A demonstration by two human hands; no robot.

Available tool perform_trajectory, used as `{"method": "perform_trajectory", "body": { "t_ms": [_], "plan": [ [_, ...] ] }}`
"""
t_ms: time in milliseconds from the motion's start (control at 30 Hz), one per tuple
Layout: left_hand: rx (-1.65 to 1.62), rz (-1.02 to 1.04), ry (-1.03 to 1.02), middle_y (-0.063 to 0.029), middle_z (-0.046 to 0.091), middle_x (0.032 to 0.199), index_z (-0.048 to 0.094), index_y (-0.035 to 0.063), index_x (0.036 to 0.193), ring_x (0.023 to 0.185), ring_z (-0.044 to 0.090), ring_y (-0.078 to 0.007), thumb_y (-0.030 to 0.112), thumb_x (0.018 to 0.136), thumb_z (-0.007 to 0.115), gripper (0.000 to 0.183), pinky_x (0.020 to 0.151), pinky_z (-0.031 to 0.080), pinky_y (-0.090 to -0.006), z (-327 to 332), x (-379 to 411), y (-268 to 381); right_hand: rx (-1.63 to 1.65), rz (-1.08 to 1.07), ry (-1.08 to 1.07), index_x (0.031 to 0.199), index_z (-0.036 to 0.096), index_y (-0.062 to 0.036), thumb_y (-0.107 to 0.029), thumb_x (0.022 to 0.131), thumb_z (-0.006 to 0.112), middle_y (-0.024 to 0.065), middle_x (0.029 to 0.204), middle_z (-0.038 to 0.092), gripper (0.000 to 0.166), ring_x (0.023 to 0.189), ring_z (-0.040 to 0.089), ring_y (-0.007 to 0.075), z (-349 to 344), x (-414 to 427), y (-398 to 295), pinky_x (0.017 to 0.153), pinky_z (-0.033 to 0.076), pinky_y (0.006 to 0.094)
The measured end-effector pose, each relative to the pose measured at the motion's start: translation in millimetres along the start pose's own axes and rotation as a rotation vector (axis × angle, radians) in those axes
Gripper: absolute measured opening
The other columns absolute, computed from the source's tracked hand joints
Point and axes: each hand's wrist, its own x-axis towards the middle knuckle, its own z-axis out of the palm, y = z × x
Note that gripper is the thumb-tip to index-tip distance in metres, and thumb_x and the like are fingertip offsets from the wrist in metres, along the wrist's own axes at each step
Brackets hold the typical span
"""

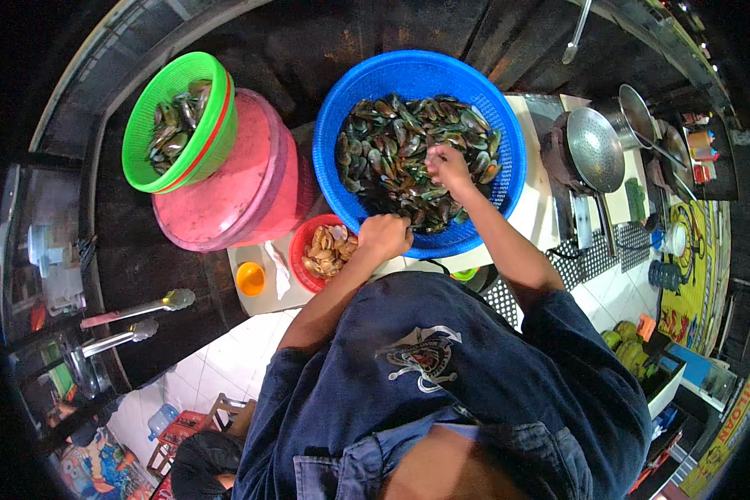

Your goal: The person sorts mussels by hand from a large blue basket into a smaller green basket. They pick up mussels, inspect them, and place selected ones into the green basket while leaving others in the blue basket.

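A large blue plastic basket (334,81) stands in front of me with a heap of green mussels (406,131) in it. My left hand (382,237) is closed over the basket's near rim, its fingertips hidden inside. Over the heap is my right hand (447,167), slightly blurred with curled fingers; whether a mussel is in it cannot be made out. Beside my left wrist, a small red basket (297,250) contains clams (328,250), partly covered by my forearm.
Left, a green basket (139,150) of mussels sits tilted on a pink lidded tub (219,212). An orange cup (250,279) stands on the counter corner. Right are a perforated ladle (595,150) and a cleaver (581,222). Tongs (144,308) hang lower left, near another person (206,465).
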Motion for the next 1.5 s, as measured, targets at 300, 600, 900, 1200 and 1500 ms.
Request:
{"method": "perform_trajectory", "body": {
  "t_ms": [300, 600, 900, 1200, 1500],
  "plan": [
    [-0.863, 0.061, 0.676, -0.0152, 0.065, 0.105, 0.063, -0.0007, 0.104, 0.098, 0.064, -0.0272, -0.008, 0.071, 0.053, 0.036, 0.083, 0.05, -0.0332, 5.3, 13.7, -46.4, -0.657, -0.515, -0.02, 0.096, 0.062, -0.0018, -0.006, 0.084, 0.058, 0.0127, 0.084, 0.068, 0.013, 0.072, 0.066, 0.0231, -3.6, 4.2, 68.0, 0.066, 0.052, 0.0349],
    [-1.519, -0.138, 0.507, -0.0123, 0.058, 0.119, 0.054, -0.0003, 0.119, 0.11, 0.059, -0.0229, -0.006, 0.084, 0.051, 0.035, 0.088, 0.048, -0.032, -13.1, 18.6, -63.3, -1.336, -0.348, -0.217, 0.106, 0.063, -0.0099, -0.012, 0.081, 0.058, 0.0148, 0.118, 0.056, 0.026, 0.107, 0.054, 0.0352, 38.6, 13.8, 47.2, 0.089, 0.047, 0.0458],
    [-1.989, -0.065, 0.354, -0.0144, 0.057, 0.122, 0.052, 0.0025, 0.122, 0.114, 0.055, -0.029, 0.005, 0.088, 0.051, 0.034, 0.094, 0.045, -0.0477, -26.1, 10.3, -73.8, -1.401, -0.363, -0.015, 0.096, 0.067, -0.0041, -0.024, 0.092, 0.043, 0.0117, 0.116, 0.055, 0.031, 0.112, 0.047, 0.03, 60.0, 13.9, 72.2, 0.091, 0.04, 0.0471],
    [-1.98, -0.049, 0.387, -0.0133, 0.058, 0.121, 0.054, 0.0032, 0.12, 0.113, 0.056, -0.0269, 0.006, 0.089, 0.052, 0.031, 0.093, 0.046, -0.0453, -20.0, 11.5, -76.8, -1.313, -0.095, -0.005, 0.113, 0.056, -0.0113, -0.021, 0.081, 0.062, 0.01, 0.1, 0.066, 0.034, 0.102, 0.058, 0.0351, 62.6, 4.6, 38.1, 0.085, 0.044, 0.048],
    [-1.933, -0.074, 0.382, -0.012, 0.059, 0.119, 0.055, 0.0043, 0.119, 0.11, 0.057, -0.026, 0.005, 0.09, 0.052, 0.029, 0.092, 0.047, -0.0444, -17.9, 11.2, -74.7, -0.467, -0.473, 0.046, 0.112, 0.054, -0.0068, 0.0, 0.079, 0.064, 0.0124, 0.092, 0.065, 0.034, 0.088, 0.066, 0.028, 17.4, -27.6, 61.1, 0.077, 0.051, 0.0351]
  ]
}}
